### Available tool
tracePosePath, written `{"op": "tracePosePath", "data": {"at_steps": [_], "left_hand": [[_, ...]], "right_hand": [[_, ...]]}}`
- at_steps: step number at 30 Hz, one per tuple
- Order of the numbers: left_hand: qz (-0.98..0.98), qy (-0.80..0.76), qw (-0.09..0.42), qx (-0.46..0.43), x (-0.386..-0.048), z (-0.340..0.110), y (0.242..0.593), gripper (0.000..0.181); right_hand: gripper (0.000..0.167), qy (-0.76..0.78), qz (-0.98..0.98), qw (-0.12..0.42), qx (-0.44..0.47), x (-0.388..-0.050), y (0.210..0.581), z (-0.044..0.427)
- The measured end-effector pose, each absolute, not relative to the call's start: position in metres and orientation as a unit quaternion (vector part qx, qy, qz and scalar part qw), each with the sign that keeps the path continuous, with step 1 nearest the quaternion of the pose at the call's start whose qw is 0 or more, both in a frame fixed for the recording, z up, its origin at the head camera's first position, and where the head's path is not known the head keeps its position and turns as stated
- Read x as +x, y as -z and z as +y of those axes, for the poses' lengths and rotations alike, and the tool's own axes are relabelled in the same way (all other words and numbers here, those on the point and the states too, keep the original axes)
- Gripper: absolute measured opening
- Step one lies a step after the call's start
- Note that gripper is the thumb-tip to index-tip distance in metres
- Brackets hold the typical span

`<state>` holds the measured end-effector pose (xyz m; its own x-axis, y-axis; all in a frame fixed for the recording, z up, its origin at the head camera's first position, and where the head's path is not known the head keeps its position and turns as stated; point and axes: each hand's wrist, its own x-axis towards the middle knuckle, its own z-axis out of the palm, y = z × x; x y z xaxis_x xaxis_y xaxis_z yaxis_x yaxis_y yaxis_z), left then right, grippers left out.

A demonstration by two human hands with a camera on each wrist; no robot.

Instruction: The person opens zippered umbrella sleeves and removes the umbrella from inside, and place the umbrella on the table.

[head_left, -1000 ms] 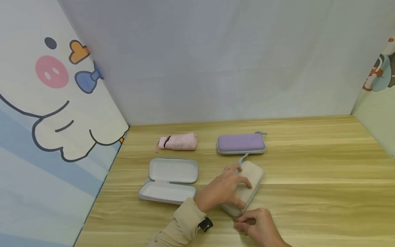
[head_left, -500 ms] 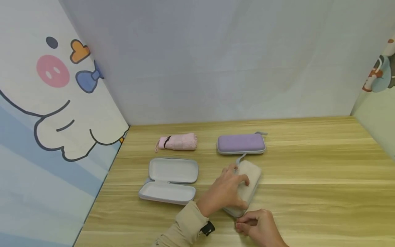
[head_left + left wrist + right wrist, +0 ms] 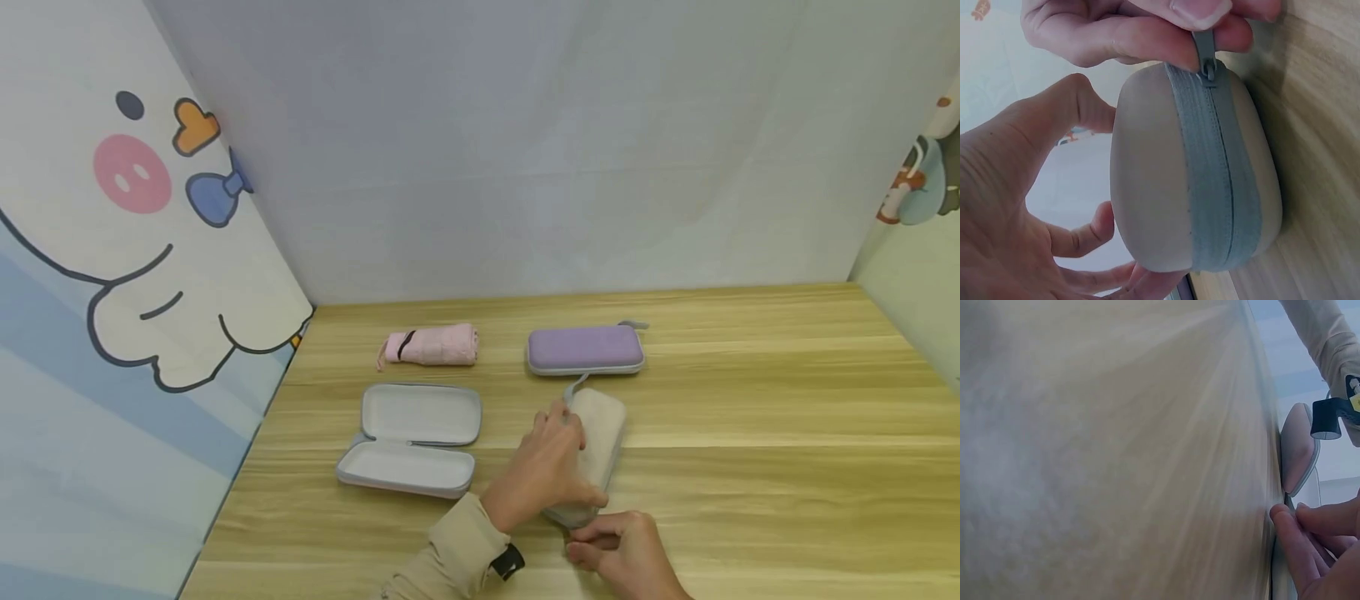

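Observation:
A beige zip case (image 3: 606,421) lies on the wooden table, its long side running away from the person. My left hand (image 3: 542,471) grips it from above and the left, with thumb and fingers bent around its sides. At the near end, my right hand (image 3: 628,550) pinches the grey zipper pull (image 3: 1205,45) between thumb and forefinger. In the left wrist view the teeth of the grey zipper (image 3: 1219,169) meet along the visible end, with the slider at the corner by the right fingertips. A grey strap (image 3: 574,389) sticks out from the case's far end.
Left of the hands, an open case (image 3: 420,412) shows its pale lining. Behind stand a folded pink umbrella (image 3: 435,345) and a closed purple case (image 3: 585,348). A pale cloth wall (image 3: 570,150) rises at the table's back edge.
The beige case has shifted a little left and turned straighter, along with the left hand on it. The right hand has moved slightly left, still pinching the zipper pull.

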<state>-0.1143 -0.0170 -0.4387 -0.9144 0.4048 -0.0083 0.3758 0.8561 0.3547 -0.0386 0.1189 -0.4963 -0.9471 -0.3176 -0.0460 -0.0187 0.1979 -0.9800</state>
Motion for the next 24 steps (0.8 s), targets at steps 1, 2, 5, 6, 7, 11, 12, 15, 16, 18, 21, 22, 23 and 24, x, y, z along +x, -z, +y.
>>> {"op": "tracePosePath", "data": {"at_steps": [1,2,5,6,7,11,12,15,16,18,21,22,23,24], "left_hand": [[0.964,-0.178,0.039,0.196,-0.114,-0.016,0.439,0.053],[0.965,-0.178,0.035,0.189,-0.113,-0.016,0.440,0.053],[0.969,-0.175,0.018,0.175,-0.110,-0.015,0.441,0.054],[0.969,-0.176,0.014,0.173,-0.110,-0.015,0.441,0.055],[0.968,-0.180,0.013,0.172,-0.109,-0.016,0.441,0.054],[0.962,-0.193,0.032,0.191,-0.113,-0.022,0.436,0.047],[0.958,-0.196,0.040,0.204,-0.114,-0.025,0.434,0.043],[0.941,-0.195,0.063,0.269,-0.122,-0.034,0.427,0.036],[0.933,-0.190,0.069,0.298,-0.125,-0.037,0.425,0.040],[0.916,-0.171,0.079,0.354,-0.130,-0.042,0.423,0.055],[0.902,-0.106,0.089,0.410,-0.134,-0.043,0.425,0.069],[0.899,-0.087,0.092,0.419,-0.134,-0.042,0.427,0.071],[0.897,-0.071,0.094,0.426,-0.134,-0.041,0.429,0.071],[0.896,-0.058,0.095,0.430,-0.133,-0.040,0.432,0.072]], "right_hand": [[0.010,0.624,0.765,0.119,-0.110,-0.038,0.497,0.119],[0.010,0.623,0.765,0.118,-0.110,-0.038,0.497,0.118],[0.009,0.624,0.765,0.111,-0.119,-0.039,0.498,0.117],[0.009,0.622,0.765,0.107,-0.125,-0.039,0.498,0.117],[0.009,0.618,0.768,0.103,-0.129,-0.039,0.498,0.117],[0.007,0.604,0.779,0.093,-0.141,-0.040,0.496,0.118],[0.007,0.600,0.782,0.092,-0.141,-0.040,0.496,0.118],[0.007,0.599,0.782,0.097,-0.140,-0.040,0.494,0.120],[0.007,0.600,0.781,0.099,-0.141,-0.041,0.493,0.121],[0.007,0.605,0.777,0.110,-0.138,-0.041,0.492,0.121],[0.007,0.610,0.771,0.120,-0.138,-0.041,0.491,0.122],[0.007,0.610,0.771,0.121,-0.137,-0.041,0.491,0.122],[0.007,0.609,0.772,0.122,-0.138,-0.041,0.491,0.123],[0.007,0.606,0.773,0.121,-0.140,-0.041,0.491,0.124]]}}
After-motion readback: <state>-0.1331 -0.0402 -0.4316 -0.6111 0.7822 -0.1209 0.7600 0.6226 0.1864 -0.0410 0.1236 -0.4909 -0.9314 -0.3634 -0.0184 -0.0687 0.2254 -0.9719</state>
